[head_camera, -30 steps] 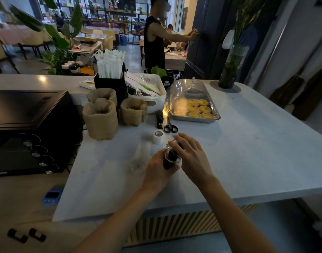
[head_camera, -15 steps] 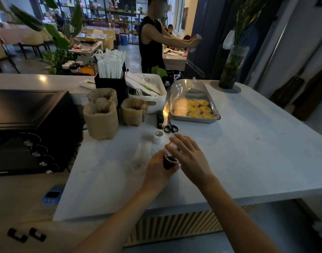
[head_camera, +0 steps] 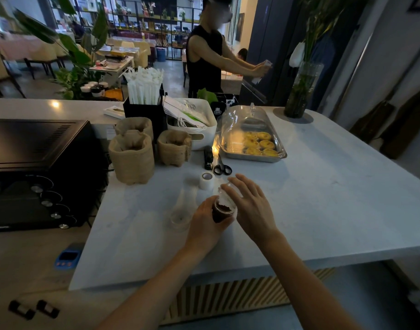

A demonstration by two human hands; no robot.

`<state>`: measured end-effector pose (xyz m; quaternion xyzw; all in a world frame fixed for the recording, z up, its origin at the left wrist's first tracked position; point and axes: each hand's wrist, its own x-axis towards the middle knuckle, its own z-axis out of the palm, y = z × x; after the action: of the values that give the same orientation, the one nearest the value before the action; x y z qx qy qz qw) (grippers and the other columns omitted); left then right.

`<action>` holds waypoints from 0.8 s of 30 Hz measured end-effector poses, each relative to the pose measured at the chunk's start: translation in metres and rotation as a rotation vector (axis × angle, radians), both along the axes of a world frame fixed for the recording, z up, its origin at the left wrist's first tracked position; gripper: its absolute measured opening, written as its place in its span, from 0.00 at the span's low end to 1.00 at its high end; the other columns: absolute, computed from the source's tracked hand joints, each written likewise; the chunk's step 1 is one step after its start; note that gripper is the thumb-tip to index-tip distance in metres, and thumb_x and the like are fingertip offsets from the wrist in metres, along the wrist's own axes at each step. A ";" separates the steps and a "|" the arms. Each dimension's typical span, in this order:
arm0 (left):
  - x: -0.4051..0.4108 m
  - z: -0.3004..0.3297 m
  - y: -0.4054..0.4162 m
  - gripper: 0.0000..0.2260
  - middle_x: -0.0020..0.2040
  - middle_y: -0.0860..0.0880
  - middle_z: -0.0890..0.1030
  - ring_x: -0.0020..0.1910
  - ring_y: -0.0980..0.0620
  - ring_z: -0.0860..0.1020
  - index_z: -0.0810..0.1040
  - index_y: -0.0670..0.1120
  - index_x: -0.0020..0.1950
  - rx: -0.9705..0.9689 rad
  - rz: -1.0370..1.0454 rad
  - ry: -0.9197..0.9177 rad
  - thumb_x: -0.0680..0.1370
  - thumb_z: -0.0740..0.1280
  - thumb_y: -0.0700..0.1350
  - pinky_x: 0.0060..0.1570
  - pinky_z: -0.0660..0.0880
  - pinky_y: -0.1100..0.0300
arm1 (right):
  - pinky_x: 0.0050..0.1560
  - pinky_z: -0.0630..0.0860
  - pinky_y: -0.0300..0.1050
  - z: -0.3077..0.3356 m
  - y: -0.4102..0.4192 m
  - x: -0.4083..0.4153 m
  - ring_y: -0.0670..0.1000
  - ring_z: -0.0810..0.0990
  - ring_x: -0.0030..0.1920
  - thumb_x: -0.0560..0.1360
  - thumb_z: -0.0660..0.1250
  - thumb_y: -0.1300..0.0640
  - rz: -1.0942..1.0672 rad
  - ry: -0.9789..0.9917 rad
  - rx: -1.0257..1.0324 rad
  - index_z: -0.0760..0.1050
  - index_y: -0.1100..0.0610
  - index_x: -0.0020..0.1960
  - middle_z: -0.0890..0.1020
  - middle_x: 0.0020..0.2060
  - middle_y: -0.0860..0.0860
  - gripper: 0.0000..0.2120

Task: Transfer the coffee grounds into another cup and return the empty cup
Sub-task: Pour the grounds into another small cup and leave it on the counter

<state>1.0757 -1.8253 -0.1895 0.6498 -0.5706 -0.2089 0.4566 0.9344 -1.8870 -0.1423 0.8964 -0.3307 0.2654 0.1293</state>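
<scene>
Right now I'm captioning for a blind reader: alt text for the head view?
Left hand grips a cup of coffee grounds on a pale counter; right hand tips an upturned clear cup over it.

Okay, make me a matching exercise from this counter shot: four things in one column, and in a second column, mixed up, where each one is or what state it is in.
Things:
1. cup with coffee grounds
2. upturned clear cup
3. scissors
4. egg tarts

Places or states:
A. under the clear dome cover on a metal tray
B. lying flat on the counter beside the black stapler
C. held by the right hand, mouth down over the other cup
D. gripped upright by the left hand

Pairs: 1-D, 2-C, 3-B, 4-A
</scene>
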 end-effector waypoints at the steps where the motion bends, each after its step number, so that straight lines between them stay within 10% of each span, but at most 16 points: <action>1: 0.000 0.000 0.000 0.29 0.64 0.53 0.78 0.62 0.54 0.77 0.70 0.53 0.70 -0.002 0.003 0.011 0.72 0.72 0.61 0.62 0.76 0.51 | 0.68 0.71 0.56 -0.002 0.000 -0.001 0.60 0.70 0.70 0.68 0.76 0.61 -0.038 -0.057 0.027 0.73 0.56 0.68 0.75 0.67 0.58 0.30; 8: 0.002 0.003 0.001 0.27 0.61 0.54 0.80 0.60 0.55 0.79 0.73 0.54 0.67 -0.030 0.006 0.056 0.71 0.76 0.56 0.59 0.78 0.52 | 0.48 0.69 0.33 -0.015 0.005 -0.011 0.46 0.77 0.51 0.64 0.80 0.58 -0.323 -0.757 0.524 0.73 0.51 0.60 0.81 0.54 0.48 0.28; 15: 0.013 0.003 0.004 0.28 0.60 0.54 0.80 0.59 0.55 0.79 0.73 0.53 0.66 -0.014 0.017 0.088 0.70 0.78 0.52 0.59 0.79 0.52 | 0.38 0.66 0.30 -0.027 0.011 -0.016 0.48 0.78 0.46 0.62 0.80 0.54 -0.445 -0.872 0.795 0.68 0.47 0.55 0.79 0.48 0.45 0.28; 24: 0.027 0.007 0.009 0.27 0.57 0.57 0.80 0.56 0.57 0.78 0.73 0.54 0.65 -0.028 0.057 0.078 0.69 0.79 0.52 0.51 0.73 0.71 | 0.60 0.70 0.43 -0.023 0.021 -0.005 0.55 0.69 0.67 0.65 0.78 0.57 -0.417 -0.833 0.697 0.59 0.56 0.76 0.68 0.70 0.57 0.44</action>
<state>1.1024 -1.8167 -0.1830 0.6507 -0.5365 -0.2127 0.4934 0.9297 -1.8661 -0.1657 0.6220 -0.5910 0.4401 -0.2649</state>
